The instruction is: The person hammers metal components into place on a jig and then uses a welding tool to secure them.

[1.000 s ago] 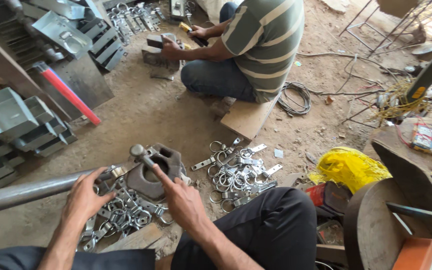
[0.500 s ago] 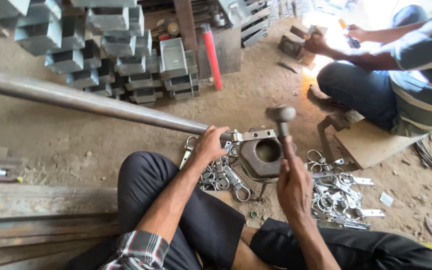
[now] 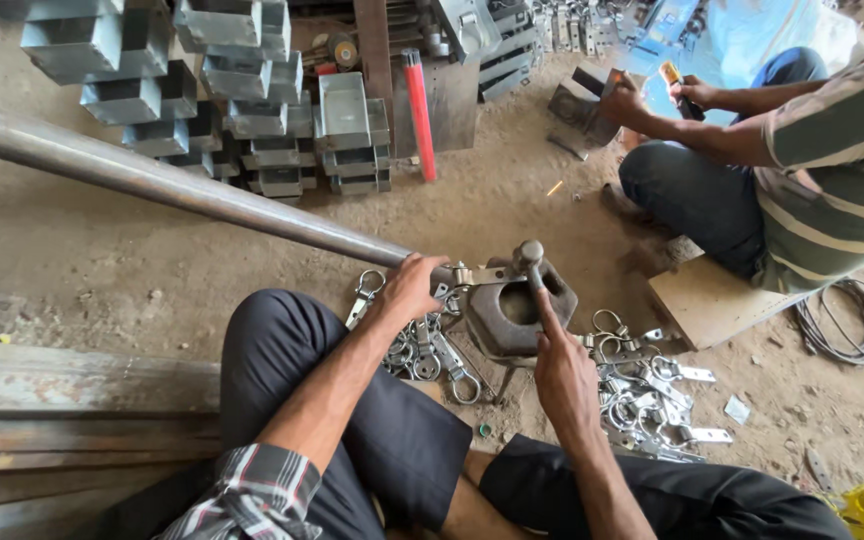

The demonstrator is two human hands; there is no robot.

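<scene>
Hammer [image 3: 532, 262] stands upright in my right hand [image 3: 564, 372], fist clenched on its handle, head directly above the dark cast-iron block [image 3: 520, 312]. My left hand [image 3: 414, 288], just left of that grip, pinches a flat steel clasp [image 3: 477, 274] lying crosswise on the block. Shiny clasps [image 3: 642, 395] litter the dirt on both sides; a long steel pipe [image 3: 182, 190] runs away leftward.

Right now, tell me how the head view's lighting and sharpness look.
Head view: soft daylight, faint shadows; top right behind the seated person is blown out bluish-white; the left hand, right hand, hammer and pipe look sharp; wide-angle lens bends the edges; only slight softness at the corners.
</scene>
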